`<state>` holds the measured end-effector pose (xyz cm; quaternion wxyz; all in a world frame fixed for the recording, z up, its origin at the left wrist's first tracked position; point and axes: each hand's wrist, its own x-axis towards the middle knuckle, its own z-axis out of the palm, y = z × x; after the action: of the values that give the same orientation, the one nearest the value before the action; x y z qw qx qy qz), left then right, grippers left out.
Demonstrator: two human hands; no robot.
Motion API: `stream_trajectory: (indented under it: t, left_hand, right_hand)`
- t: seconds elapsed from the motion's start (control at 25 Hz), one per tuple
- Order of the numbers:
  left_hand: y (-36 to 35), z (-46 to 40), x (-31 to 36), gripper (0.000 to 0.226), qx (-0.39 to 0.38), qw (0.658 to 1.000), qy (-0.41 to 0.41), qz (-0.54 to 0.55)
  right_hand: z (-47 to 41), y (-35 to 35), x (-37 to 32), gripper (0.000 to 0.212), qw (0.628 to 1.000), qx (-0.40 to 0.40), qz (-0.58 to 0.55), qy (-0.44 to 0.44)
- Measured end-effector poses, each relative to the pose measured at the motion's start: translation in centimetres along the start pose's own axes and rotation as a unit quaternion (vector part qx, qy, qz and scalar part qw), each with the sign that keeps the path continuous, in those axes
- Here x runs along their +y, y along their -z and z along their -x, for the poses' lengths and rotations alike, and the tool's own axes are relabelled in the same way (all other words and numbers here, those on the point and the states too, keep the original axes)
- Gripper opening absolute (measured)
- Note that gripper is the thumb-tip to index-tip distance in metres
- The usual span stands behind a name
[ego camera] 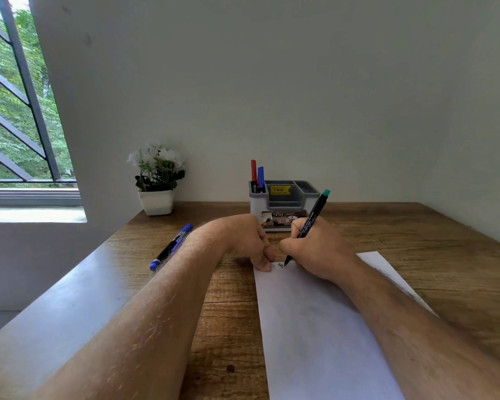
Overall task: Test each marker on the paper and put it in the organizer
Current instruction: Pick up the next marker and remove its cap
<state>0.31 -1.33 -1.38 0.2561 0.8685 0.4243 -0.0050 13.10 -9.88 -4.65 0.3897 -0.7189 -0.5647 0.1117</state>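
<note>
A: Head view: my right hand (312, 249) grips the marker (306, 226), tip on the paper (315, 327).
B: Left hand (248, 241)?
A: Fingers curled, pinning the paper's corner against sliding. Organizer (283, 202) stands just behind.

White potted flowers (156, 180) beside window (18, 111).

A plain pale wall (300, 82) is seen behind a wood-grain desk (416, 241). Daylight is let in through a barred window (18, 111) on the left, greenery outside. A potted white-flowered plant (156, 180) is tucked in the desk's corner.
</note>
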Motion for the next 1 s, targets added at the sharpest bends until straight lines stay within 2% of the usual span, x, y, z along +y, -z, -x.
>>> stream_trajectory:
  t: [0.16,0.32,0.4,0.48,0.64,0.8,1.0]
  left_hand:
    - [0.1,0.0,0.0,0.025,-0.010,1.000,0.004,-0.011]
    - [0.3,0.2,-0.1,0.021,-0.001,1.000,-0.012,0.010]
    - [0.5,0.5,0.1,0.026,0.035,0.999,-0.022,0.036]
    - [0.6,0.8,0.3,0.029,0.067,0.994,-0.034,0.084]
    - [0.6,1.2,0.4,0.027,0.107,0.974,-0.048,0.192]
    - [0.6,1.3,0.4,0.034,0.107,0.966,-0.060,0.227]
    - [0.4,1.1,0.3,0.025,0.109,0.967,-0.070,0.218]
  right_hand:
    - [-0.1,0.1,0.2,0.021,1.000,0.020,0.017,0.000]
    - [-0.5,0.2,0.4,0.021,0.999,0.040,-0.020,-0.003]
    - [-0.9,0.5,0.3,0.020,0.989,0.056,-0.139,-0.007]
    - [-0.9,0.9,0.1,0.019,0.952,0.045,-0.301,-0.001]
    - [-0.7,1.2,-0.2,0.006,0.911,0.034,-0.412,-0.004]
    - [-0.7,1.4,-0.2,0.010,0.896,0.050,-0.441,-0.013]
    - [-0.7,1.2,-0.3,0.012,0.903,0.039,-0.428,-0.003]
